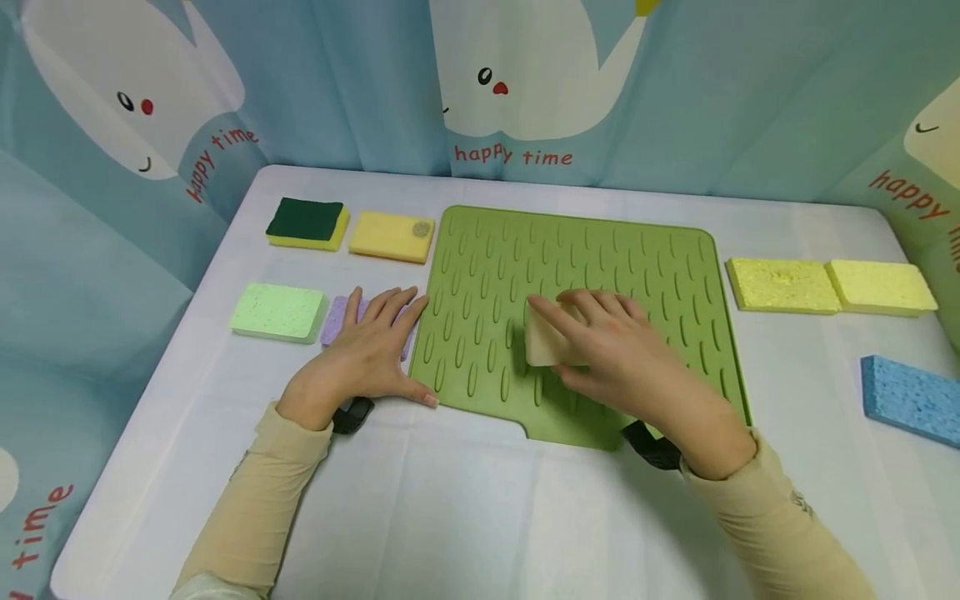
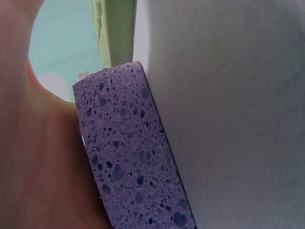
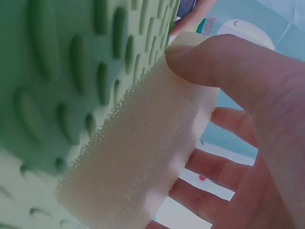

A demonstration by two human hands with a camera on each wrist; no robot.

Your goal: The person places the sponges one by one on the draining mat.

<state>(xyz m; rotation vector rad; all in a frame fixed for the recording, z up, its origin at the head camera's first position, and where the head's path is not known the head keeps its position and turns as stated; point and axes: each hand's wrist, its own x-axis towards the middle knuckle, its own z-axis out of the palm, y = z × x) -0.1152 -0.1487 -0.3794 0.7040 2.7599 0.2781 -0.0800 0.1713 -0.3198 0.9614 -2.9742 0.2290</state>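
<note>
My right hand (image 1: 618,346) grips a cream sponge (image 1: 546,337) over the green ridged mat (image 1: 487,250). In the right wrist view the thumb presses one side of the cream sponge (image 3: 138,129) and the fingers lie along the other, with the mat's ridges close by. My left hand (image 1: 367,350) is spread out at the mat's left edge, its fingers over a purple sponge (image 1: 333,325) and partly hiding it. The left wrist view shows the porous side of the purple sponge (image 2: 126,148) right beside the palm.
Left of the mat lie a green-topped scrub sponge (image 1: 306,221), a yellow-orange sponge (image 1: 386,236) with a round grey spot, and a pale green sponge (image 1: 277,311). Two yellow sponges (image 1: 783,285) and a blue sponge (image 1: 911,400) lie on the right. A printed curtain (image 1: 360,92) hangs behind the white table.
</note>
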